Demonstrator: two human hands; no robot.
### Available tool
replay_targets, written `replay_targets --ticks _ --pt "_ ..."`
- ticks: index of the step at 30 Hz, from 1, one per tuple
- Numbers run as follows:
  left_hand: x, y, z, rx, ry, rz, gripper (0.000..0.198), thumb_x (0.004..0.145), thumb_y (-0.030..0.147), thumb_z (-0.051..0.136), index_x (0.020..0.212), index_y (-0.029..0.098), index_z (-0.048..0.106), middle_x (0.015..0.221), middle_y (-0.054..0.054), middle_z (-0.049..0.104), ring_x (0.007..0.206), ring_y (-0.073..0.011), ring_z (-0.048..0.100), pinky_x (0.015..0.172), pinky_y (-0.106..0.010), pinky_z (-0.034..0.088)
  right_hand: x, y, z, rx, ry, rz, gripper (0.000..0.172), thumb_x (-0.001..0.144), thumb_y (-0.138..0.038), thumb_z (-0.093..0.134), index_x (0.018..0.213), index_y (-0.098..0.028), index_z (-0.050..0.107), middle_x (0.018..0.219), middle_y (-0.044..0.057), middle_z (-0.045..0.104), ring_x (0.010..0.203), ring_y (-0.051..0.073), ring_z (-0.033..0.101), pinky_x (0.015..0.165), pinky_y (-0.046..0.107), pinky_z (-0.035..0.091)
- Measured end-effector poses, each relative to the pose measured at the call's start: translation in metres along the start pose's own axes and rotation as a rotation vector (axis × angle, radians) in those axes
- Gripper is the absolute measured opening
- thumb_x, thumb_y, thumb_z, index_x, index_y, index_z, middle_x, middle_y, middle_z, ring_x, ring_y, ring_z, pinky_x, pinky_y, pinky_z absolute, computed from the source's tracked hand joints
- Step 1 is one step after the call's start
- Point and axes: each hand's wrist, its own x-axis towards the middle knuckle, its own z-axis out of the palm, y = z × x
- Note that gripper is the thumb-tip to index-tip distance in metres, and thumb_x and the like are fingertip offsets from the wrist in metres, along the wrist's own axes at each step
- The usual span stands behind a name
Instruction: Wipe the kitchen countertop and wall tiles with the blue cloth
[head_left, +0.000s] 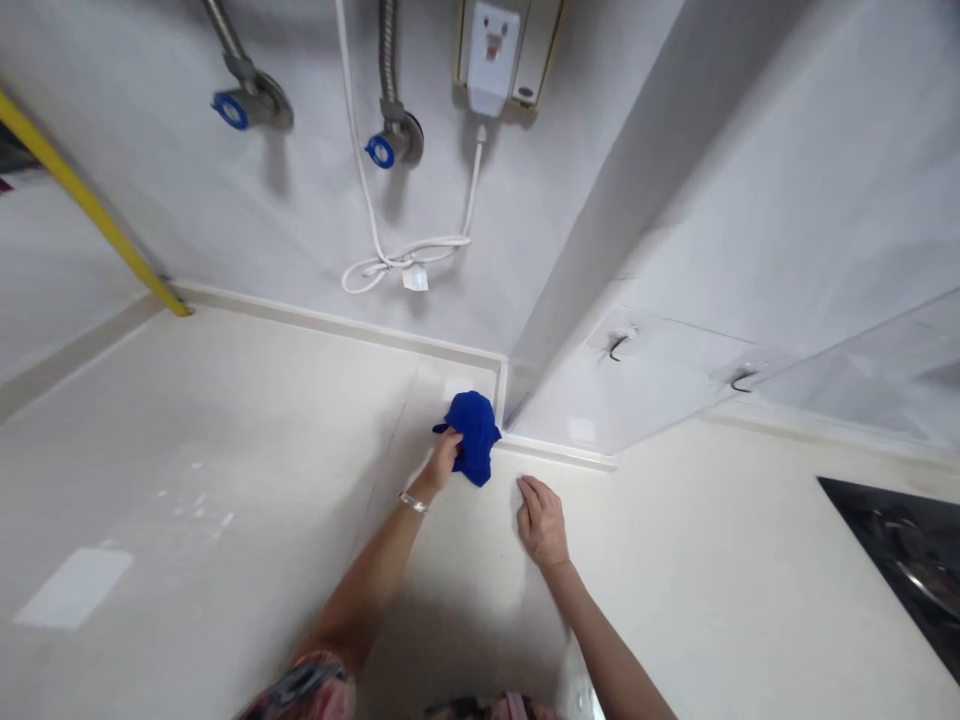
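A crumpled blue cloth (472, 430) lies on the pale countertop (262, 430), close to the inner corner where the wall juts out. My left hand (442, 462), with a silver bracelet at its wrist, is closed on the cloth's left side; some of its fingers are hidden in the folds. To the right of the cloth and apart from it, my right hand (544, 522) rests at the counter with its fingers curled and pressed together. Nothing shows in it.
A raised edging strip (345, 328) follows the wall foot. Above hang a coiled white cable (367, 272), a white plug (493, 60) and two blue-handled valves. A yellow pipe (97, 210) stands left. Clear hooks (616, 345) stick to the right wall; a black cooktop (900, 550) lies far right.
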Motion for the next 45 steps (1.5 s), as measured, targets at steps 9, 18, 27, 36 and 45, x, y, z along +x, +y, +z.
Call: replay_targets --ticks 9,18,27,36,45 --pt "0.052 -0.043 0.045 0.449 -0.001 0.097 0.034 0.098 0.035 0.057 0.066 0.025 0.055 0.083 -0.006 0.064 0.095 -0.0243 0.06 0.103 -0.043 0.049 0.002 -0.007 -0.012 0.027 -0.119 0.09 0.061 0.097 -0.009 0.044 0.156 -0.023 0.045 0.141 0.014 0.061 0.131 0.029 0.057 0.103 0.053 0.054" --pt "0.122 -0.021 0.053 0.862 -0.078 0.077 0.033 0.107 0.03 0.047 0.09 0.019 0.072 0.096 -0.01 0.072 0.107 -0.0251 0.063 0.107 -0.039 0.047 0.001 -0.009 -0.015 0.034 -0.19 0.134 0.062 0.096 -0.009 0.043 0.156 -0.023 0.044 0.144 0.015 0.059 0.133 0.03 0.054 0.107 0.053 0.049" --pt "0.162 0.005 0.075 1.12 -0.01 -0.117 0.049 0.111 0.048 0.032 0.128 0.02 0.068 0.132 -0.016 0.066 0.121 -0.0304 0.063 0.099 -0.04 0.051 0.003 -0.009 -0.017 0.056 -0.209 0.158 0.06 0.096 -0.01 0.044 0.155 -0.023 0.046 0.143 0.014 0.059 0.133 0.03 0.054 0.107 0.052 0.048" --pt "0.167 0.025 0.07 1.199 -0.099 -0.146 0.046 0.11 0.04 0.031 0.137 0.019 0.062 0.135 -0.018 0.067 0.121 -0.032 0.067 0.1 -0.043 0.052 0.004 -0.007 -0.013 0.058 -0.163 0.148 0.055 0.094 -0.009 0.045 0.148 -0.021 0.051 0.14 0.014 0.06 0.129 0.029 0.054 0.106 0.051 0.048" --pt "0.159 0.032 0.064 1.176 -0.145 -0.126 0.039 0.106 0.039 0.044 0.127 0.017 0.069 0.122 -0.019 0.074 0.116 -0.0284 0.07 0.103 -0.04 0.051 0.002 -0.003 -0.006 0.024 -0.129 0.128 0.058 0.09 -0.008 0.045 0.146 -0.021 0.054 0.137 0.014 0.061 0.127 0.029 0.055 0.105 0.052 0.049"
